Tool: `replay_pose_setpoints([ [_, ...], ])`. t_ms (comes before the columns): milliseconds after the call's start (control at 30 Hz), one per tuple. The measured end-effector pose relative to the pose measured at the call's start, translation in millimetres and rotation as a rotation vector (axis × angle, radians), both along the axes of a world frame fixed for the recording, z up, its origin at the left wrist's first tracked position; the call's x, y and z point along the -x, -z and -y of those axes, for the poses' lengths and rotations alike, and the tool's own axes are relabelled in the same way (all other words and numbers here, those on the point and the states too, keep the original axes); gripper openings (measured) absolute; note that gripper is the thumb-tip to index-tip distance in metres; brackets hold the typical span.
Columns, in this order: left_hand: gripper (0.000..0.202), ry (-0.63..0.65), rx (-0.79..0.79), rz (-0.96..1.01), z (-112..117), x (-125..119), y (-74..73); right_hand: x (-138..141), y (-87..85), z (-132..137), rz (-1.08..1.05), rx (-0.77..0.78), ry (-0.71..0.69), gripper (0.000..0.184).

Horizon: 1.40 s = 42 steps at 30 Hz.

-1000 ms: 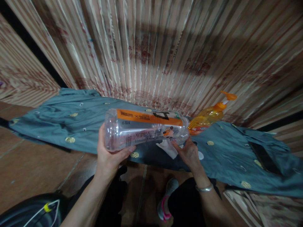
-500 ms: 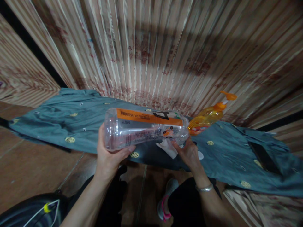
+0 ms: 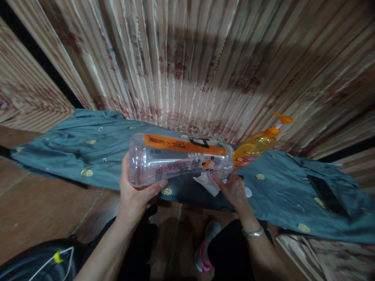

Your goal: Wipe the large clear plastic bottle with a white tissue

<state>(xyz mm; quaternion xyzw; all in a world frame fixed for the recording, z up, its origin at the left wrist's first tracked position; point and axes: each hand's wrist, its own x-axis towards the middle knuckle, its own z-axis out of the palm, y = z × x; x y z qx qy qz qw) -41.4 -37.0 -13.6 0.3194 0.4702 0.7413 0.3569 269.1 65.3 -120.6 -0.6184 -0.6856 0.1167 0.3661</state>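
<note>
A large clear plastic bottle (image 3: 175, 160) with an orange and grey label lies sideways across my view, held up between both hands over the cloth. My left hand (image 3: 133, 191) grips its wide base end, thumb along the lower side. Near the narrower end, my right hand (image 3: 233, 187) has its fingers closed on the bottle; some fingers are hidden behind it. Just beyond that end stands an orange pump bottle (image 3: 254, 146) of yellow liquid, tilted in the view. White tissue (image 3: 208, 183) lies under the bottle, beside my right hand.
A green-blue cloth (image 3: 111, 156) with yellow patterns covers the long table. Towards its right end lies a dark phone (image 3: 326, 195). A white round thing (image 3: 248, 192) is by my right wrist. Pleated curtains (image 3: 187, 66) hang behind. A black stool-like object (image 3: 43, 259) stands lower left.
</note>
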Motion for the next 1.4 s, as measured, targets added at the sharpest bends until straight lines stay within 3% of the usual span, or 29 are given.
replay_pose_setpoints([
  [300, 0.108, -0.020, 0.011, 0.008, -1.7, -4.1, -6.1, -2.2, 4.2, -1.7, 0.004, -0.004, 0.005, 0.070],
  [600, 0.109, -0.025, 0.009, -0.011, -3.3, -2.2, -1.8, -4.0, 12.1, -4.2, -0.021, -0.068, -0.021, 0.071],
  [900, 0.111, -0.046, 0.033, -0.016, -3.6, -7.9, -11.6, -5.5, 19.1, -6.5, -0.029, -0.126, -0.028, 0.070],
  [1400, 0.113, -0.061, 0.027, -0.017, -4.1, -4.8, -10.7, -2.7, 17.1, -6.2, -0.011, -0.123, -0.054, 0.065],
])
